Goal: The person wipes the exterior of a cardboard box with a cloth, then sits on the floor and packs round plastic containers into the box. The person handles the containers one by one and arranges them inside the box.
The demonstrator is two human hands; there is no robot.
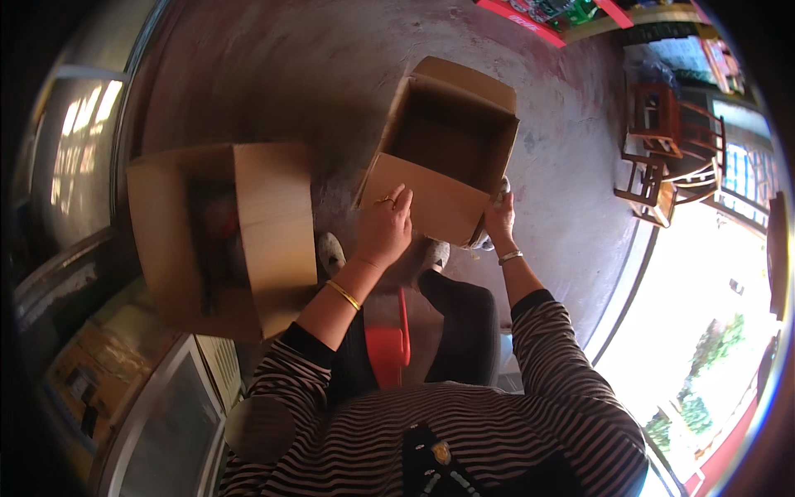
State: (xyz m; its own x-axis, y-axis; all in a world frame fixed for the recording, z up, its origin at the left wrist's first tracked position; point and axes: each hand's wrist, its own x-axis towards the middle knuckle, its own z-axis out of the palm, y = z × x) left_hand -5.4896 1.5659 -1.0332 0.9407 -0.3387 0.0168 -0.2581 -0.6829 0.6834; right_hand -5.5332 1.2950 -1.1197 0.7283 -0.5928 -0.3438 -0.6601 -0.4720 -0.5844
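Note:
An open cardboard box [444, 205] stands before me with its inside facing up, and I see only bare cardboard in it. My left hand [386, 227] lies on its near flap, fingers pointing away from me; whether they pinch the flap is unclear. At the near right corner my right hand [500, 217] grips the box's edge, with the thumb side showing. Something pale pokes out beside that hand, too hidden to name. To the left is a larger open cardboard box [279, 230], blurred, with dark and reddish contents that I cannot make out.
Something red and plastic [386, 348] sits between my legs, above the concrete floor [559, 248]. Wooden chairs [658, 130] are at the right, near a bright doorway [702, 323]. A red crate [528, 18] with bottles is at the far edge. A framed glass panel [168, 428] is at lower left.

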